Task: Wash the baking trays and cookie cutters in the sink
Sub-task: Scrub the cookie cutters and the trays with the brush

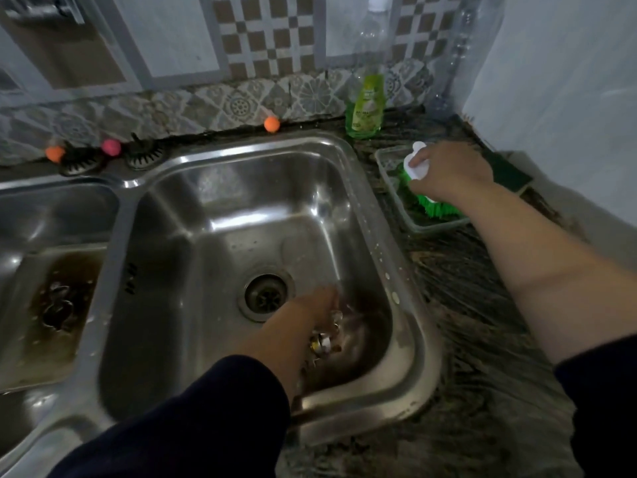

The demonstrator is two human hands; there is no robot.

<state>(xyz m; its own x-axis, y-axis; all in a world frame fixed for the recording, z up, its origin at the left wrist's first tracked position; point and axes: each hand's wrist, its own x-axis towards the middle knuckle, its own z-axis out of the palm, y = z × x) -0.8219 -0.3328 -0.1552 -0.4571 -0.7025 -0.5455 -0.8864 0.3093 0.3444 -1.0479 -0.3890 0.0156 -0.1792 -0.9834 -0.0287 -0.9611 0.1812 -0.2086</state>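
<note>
Two sink bowls [241, 215], left hand [303, 326] gripped shiny cutters [322, 343] inside, right hand [448, 174] held one brush [427, 188] in tray [406, 215] beside sink

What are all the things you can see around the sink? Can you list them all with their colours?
sink basin: one, shiny steel, middle
second basin: one, steel, far left, with a brown-stained tray in it
metal cookie cutters: a few, silver, blurred, in the middle basin under the left hand
dish soap bottle: one, clear with green liquid, behind the sink
scrub brush: one, green bristles and white handle, in a clear container on the right counter
small balls: three, two orange and one pink, along the wall
left hand: over the cutters
right hand: fingers gripping the brush
</note>
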